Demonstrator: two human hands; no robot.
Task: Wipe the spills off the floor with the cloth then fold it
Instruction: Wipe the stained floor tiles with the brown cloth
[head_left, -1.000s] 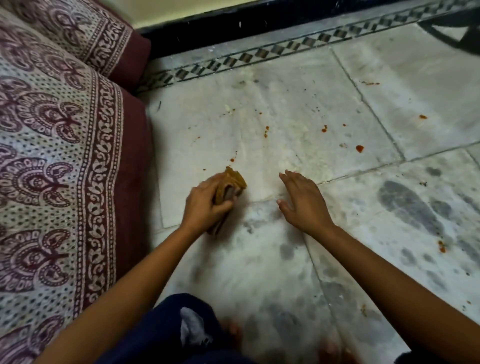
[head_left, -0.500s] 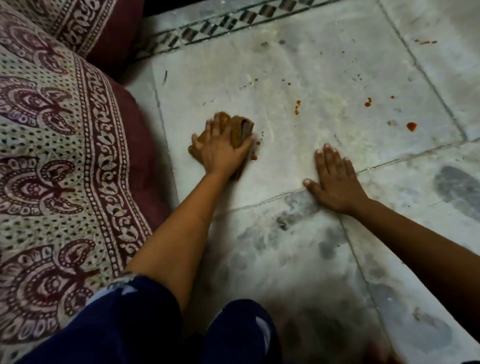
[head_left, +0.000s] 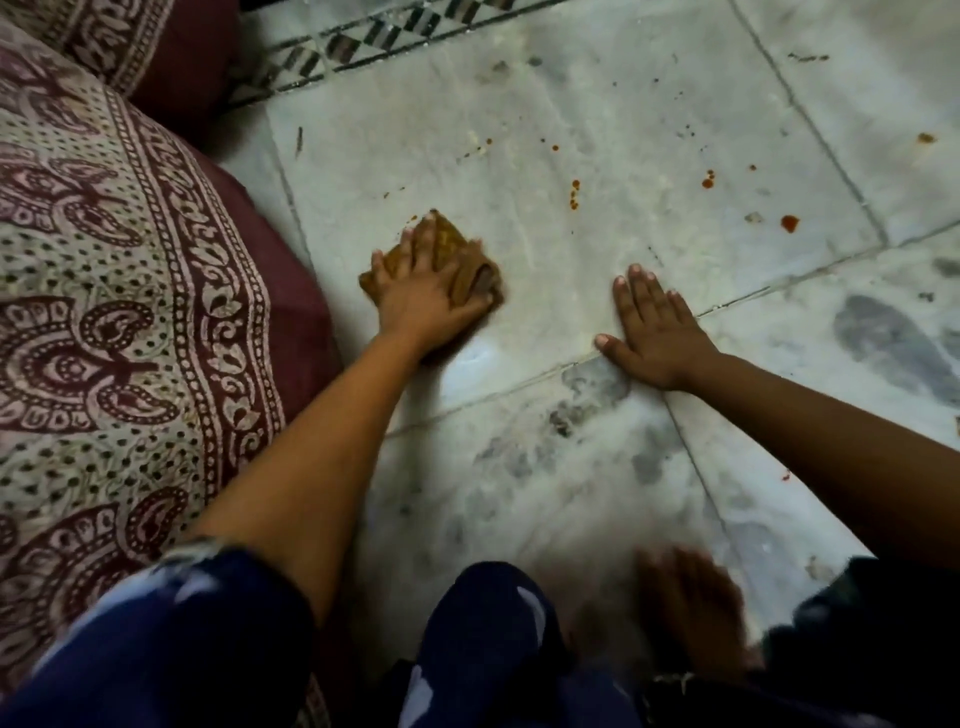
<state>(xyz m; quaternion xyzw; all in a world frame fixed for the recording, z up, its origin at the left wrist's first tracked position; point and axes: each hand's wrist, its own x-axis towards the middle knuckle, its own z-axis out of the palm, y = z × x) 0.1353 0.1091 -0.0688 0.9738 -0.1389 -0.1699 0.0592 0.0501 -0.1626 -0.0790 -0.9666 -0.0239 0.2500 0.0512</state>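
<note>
Mustard-brown cloth (head_left: 460, 257) sits bunched on the marble floor (head_left: 649, 119), near the edge of the bedding (head_left: 104, 312). Left hand (head_left: 423, 296) is palm-down on top of it. Its fingers (head_left: 410, 249) are straight and slightly spread, pressing the cloth flat rather than curled round it. Cloth pokes out beyond the fingertips and on the thumb side.

Right hand (head_left: 657, 332) is flat on bare floor to the right of the cloth, clearly apart from it. Fingers straight and close together, thumb out to the side, heel of the hand on a tile joint. Holds nothing.

Spills: red-orange streak (head_left: 574, 196) on the same tile, farther out than both hands and roughly between them. Bigger blob (head_left: 789, 223) farther right, near the next joint. Smaller specks scattered past those. The cloth touches none of them.

Other items:
- bedding is a maroon-and-cream print, left side
- black-and-white patterned border (head_left: 363, 44) along the top edge of the floor
- bare foot (head_left: 691, 608) at the bottom, blurred
- dark blue trousers (head_left: 483, 649) beside it

Grey veining in the near tiles.
</note>
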